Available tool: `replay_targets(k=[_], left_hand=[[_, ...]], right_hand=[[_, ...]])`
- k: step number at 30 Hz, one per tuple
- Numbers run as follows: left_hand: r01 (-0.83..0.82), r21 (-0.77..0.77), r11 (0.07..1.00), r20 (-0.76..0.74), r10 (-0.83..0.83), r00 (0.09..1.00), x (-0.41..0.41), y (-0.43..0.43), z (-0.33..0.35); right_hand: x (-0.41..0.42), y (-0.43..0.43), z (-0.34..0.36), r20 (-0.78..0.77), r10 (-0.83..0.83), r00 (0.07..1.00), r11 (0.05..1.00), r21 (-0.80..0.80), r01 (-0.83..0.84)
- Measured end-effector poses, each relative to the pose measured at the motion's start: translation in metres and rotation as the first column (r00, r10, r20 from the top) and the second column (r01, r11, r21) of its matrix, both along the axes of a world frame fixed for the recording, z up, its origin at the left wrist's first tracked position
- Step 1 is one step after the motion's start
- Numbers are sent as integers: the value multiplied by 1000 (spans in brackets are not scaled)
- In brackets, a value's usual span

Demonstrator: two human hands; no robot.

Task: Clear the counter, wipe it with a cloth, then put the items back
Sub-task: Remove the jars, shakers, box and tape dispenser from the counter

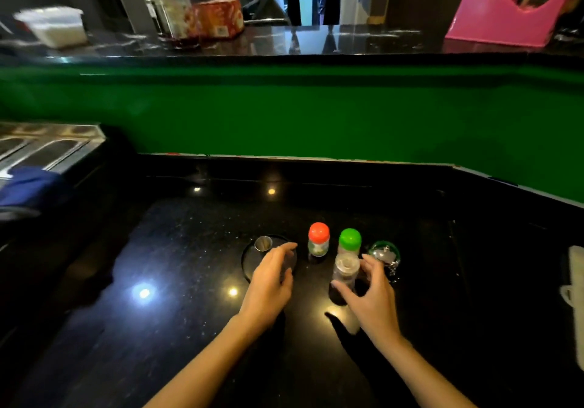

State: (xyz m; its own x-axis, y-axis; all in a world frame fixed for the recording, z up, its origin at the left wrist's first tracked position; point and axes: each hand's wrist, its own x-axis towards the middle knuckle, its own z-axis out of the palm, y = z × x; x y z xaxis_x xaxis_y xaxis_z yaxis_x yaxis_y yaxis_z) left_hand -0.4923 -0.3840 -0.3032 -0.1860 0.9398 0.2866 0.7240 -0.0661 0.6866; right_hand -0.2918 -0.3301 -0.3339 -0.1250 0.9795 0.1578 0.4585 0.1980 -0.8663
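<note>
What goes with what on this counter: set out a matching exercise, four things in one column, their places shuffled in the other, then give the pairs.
Things
1. metal cup
2. blue cloth
3. red-capped bottle
4. clear-capped bottle

Places
a. between the round tray and the green-capped bottle
b. right by the right hand
c. at the far left edge of the view
d. standing on the round tray

Pairs: 1-d, 2-c, 3-a, 4-b
</note>
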Motion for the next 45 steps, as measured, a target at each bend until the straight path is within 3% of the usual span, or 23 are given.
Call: replay_targets(k=[3, 5, 10, 17, 22, 30, 35, 38, 42, 45], left_hand=[[-7, 103, 995, -3, 7, 1000, -15, 11, 17], [-13, 144, 989, 23, 10, 1000, -22, 27, 34], [24, 316, 948, -17, -20, 1000, -60, 79, 104], [-70, 482, 873, -125, 148, 981, -148, 146, 217], [-170, 471, 865, -188, 288, 939, -210, 173, 262], [-368, 334, 868, 51, 374, 926, -278, 230, 291], [-407, 324, 854, 172, 370, 913, -305, 275, 289], [-406, 317, 857, 235, 344, 909, -311, 287, 277], [-456, 421, 785, 308, 349, 885, -314, 281, 275], [-460, 483, 745, 329, 332, 884, -323, 266, 277]], right_hand=[[-9, 0, 35, 22, -54, 998, 957, 286, 46], [-27, 16, 61, 50, -40, 998, 919, 395, 17], [-94, 79, 126, 75, 32, 997, 886, 459, -63], [-181, 151, 235, 155, 84, 984, 772, 614, -163], [-257, 193, 290, 154, 132, 979, 784, 588, -198], [-351, 271, 327, 221, 160, 962, 914, 334, -229], [-379, 318, 347, 313, 213, 925, 890, 328, -316], [-401, 330, 356, 457, 172, 872, 863, 356, -357], [-426, 336, 353, 620, 88, 779, 885, 311, -348], [-441, 332, 346, 541, -6, 841, 909, 353, -220]])
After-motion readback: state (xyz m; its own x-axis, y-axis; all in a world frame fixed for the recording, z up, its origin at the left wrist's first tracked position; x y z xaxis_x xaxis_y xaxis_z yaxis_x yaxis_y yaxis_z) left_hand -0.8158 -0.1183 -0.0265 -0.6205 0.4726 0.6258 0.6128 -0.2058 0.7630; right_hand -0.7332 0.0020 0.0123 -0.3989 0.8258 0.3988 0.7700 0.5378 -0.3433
